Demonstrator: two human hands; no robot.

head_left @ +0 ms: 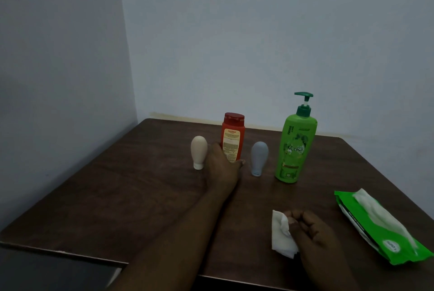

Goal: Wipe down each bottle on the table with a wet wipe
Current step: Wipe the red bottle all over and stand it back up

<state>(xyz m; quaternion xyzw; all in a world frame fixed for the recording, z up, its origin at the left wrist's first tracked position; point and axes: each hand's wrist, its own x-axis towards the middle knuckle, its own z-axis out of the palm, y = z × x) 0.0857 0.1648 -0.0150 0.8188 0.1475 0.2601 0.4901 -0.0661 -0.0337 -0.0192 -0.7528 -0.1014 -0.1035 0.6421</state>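
Several bottles stand in a row on the dark wooden table point(117, 196): a small beige bottle point(199, 151) on its cap, a red-orange bottle point(233, 138), a small grey-blue bottle point(259, 158) on its cap, and a tall green pump bottle point(296, 147). My left hand point(222, 168) reaches to the base of the red-orange bottle, thumb and fingers curled around its lower part. My right hand point(312, 232) rests near the table's front and pinches a folded white wet wipe point(280, 235).
A green pack of wet wipes point(380, 227) lies at the right front, with a wipe sticking out of its opening. Pale walls meet in a corner behind the table. The table's front edge runs along the bottom left.
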